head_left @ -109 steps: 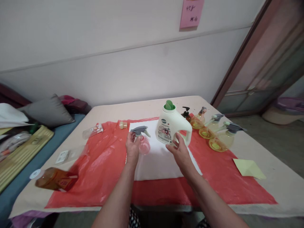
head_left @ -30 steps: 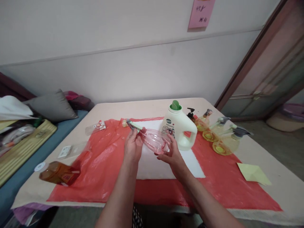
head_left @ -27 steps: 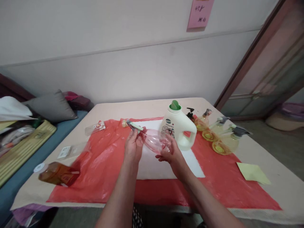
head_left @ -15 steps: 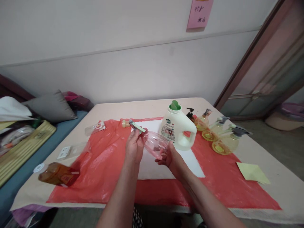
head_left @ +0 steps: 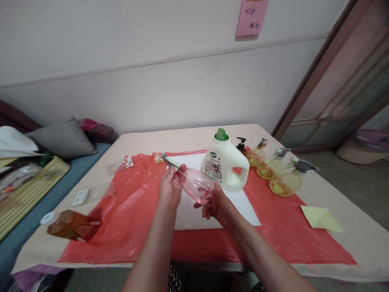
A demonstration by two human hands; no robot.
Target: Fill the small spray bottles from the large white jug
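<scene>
Above the white sheet (head_left: 194, 219) I hold a clear pink spray bottle (head_left: 196, 184) tilted on its side, its grey and pale-green spray head pointing to the upper left. My left hand (head_left: 170, 186) is closed round the neck end by the spray head. At the other end my right hand (head_left: 216, 202) grips the rounded base, its fingers curled beneath. No liquid shows inside the bottle. Just behind stands a large cream jug (head_left: 227, 166) with a handle and a printed label, a green scoop-like piece (head_left: 221, 134) sitting in its mouth.
On the right stand several yellow spray bottles (head_left: 285, 184) and a dark pump bottle (head_left: 242, 146). A yellow paper pad (head_left: 321, 219) lies nearer. Left, a bottle of amber liquid (head_left: 73, 225) lies on its side near clear bottles (head_left: 97, 192). Red plastic sheeting (head_left: 127, 219) covers the table.
The pink bottle has turned slightly in my hands, and my right fingers have shifted round its base. The view has moved a little; the other things stay put.
</scene>
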